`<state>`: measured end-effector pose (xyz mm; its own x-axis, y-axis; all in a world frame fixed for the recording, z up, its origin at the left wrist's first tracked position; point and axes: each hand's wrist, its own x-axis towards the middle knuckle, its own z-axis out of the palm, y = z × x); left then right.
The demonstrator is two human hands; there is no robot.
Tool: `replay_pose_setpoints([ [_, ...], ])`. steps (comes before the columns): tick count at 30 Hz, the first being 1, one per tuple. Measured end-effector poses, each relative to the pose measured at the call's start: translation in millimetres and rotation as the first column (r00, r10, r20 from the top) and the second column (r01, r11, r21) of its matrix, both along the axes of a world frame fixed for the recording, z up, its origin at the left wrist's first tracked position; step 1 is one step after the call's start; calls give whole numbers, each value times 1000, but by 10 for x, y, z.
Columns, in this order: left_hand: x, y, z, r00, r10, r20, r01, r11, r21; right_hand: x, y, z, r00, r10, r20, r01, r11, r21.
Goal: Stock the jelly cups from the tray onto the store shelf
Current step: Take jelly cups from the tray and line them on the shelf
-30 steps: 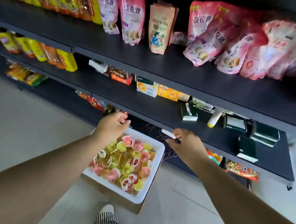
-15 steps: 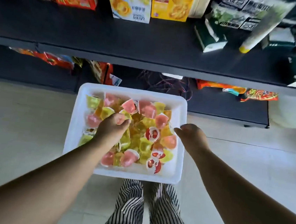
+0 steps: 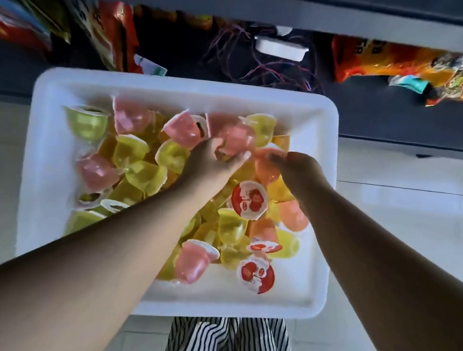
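Both forearms reach down into the white plastic tray (image 3: 38, 155). The left hand (image 3: 211, 162) grips a pink jelly cup (image 3: 235, 140) and the right hand (image 3: 296, 170) grips an orange jelly cup (image 3: 264, 164). Both glossy, translucent cups sit at the tray's far middle, below the dark store shelf (image 3: 401, 121).

Both hands now deeper in tray (image 3: 38, 155): left hand (image 3: 211, 162) grips pink cup (image 3: 235, 141), right hand (image 3: 299, 168) orange cup (image 3: 265, 164).

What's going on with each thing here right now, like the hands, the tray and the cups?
Left hand: grips a pink jelly cup.
Right hand: curled round an orange jelly cup.
White plastic tray: holds many loose cups.
Red-lidded cup: tipped, lid showing.
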<state>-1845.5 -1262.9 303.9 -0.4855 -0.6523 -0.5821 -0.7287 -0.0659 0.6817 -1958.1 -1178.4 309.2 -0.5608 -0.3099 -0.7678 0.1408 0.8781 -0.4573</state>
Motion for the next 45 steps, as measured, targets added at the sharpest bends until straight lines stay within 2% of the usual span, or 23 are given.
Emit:
replay_pose_setpoints([
  [7,-91,94,-151,997,17,73,-7,990,-138,-57,-23,-76,989,-115,89,117,993,-19],
  [11,-111,55,-10,986,151,67,-146,987,-67,-53,-2,76,982,-170,84,175,983,-60],
  [15,-52,-76,173,968,249,-22,-250,964,-90,16,45,163,971,-238,22,239,957,-166],
  [17,-17,-129,271,957,282,-65,-285,957,-54,29,79,184,959,-282,14,279,939,-204],
  [20,9,-192,448,954,289,-76,-286,957,49,39,109,270,906,-391,165,424,855,-301],
  [23,-8,-240,586,989,147,-31,-149,985,-83,36,95,333,844,-454,286,529,790,-310],
  [25,-12,-227,616,997,-62,45,69,980,-186,46,91,363,762,-497,415,627,726,-281],
  [27,-26,-184,595,956,-258,142,285,929,-237,44,114,381,702,-520,487,685,680,-261],
  [30,-93,-126,465,927,-322,194,365,893,-263,27,185,380,687,-544,483,704,663,-255],
  [33,-185,-51,239,985,-169,40,172,925,-339,-5,295,348,698,-566,439,697,677,-236],
  [35,-241,7,73,997,-35,-66,12,950,-312,-32,374,327,705,-562,432,689,688,-228],
  [40,-330,97,-167,987,142,-74,-159,931,-328,-91,430,280,723,-518,458,663,707,-247],
  [45,-328,108,-110,968,218,-129,-243,941,-237,-84,433,330,713,-508,483,663,712,-229],
])
